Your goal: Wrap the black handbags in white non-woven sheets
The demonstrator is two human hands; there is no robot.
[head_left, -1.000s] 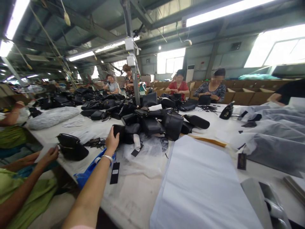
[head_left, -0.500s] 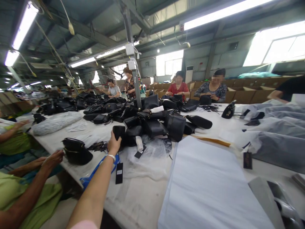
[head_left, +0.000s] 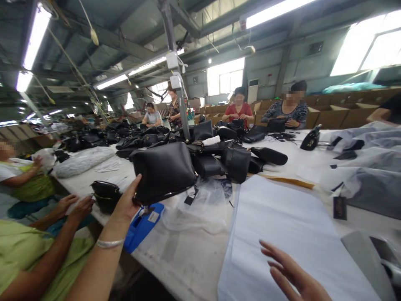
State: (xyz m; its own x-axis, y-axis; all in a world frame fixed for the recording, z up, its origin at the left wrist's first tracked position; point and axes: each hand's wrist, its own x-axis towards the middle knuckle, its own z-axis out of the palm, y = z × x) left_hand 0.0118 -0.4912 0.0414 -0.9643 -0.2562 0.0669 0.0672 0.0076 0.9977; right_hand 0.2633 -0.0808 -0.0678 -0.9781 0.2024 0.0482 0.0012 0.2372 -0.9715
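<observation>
A black leather bag (head_left: 164,171) is held up over the table by my left hand (head_left: 128,198), whose fingers grip its lower left corner. My right hand (head_left: 293,271) is over the stack of pale sheets (head_left: 272,217), fingers spread and holding nothing. Behind the held bag lies a long pile of black bags (head_left: 234,163). Clear plastic wrapping (head_left: 200,213) rests between the held bag and the sheets. Below my left hand, a blue object with a white label (head_left: 145,225) lies at the table's near edge.
At the left, a co-worker in green (head_left: 34,251) has both hands near another black bag (head_left: 105,195). Translucent covers (head_left: 369,167) and a hanging black tag (head_left: 340,207) are on the right. Several people sit or stand across the table (head_left: 188,259), near cardboard boxes (head_left: 357,115).
My left hand has lifted the black bag off the pile and brought it nearer. My right hand has come into view at the lower right. The view has shifted slightly.
</observation>
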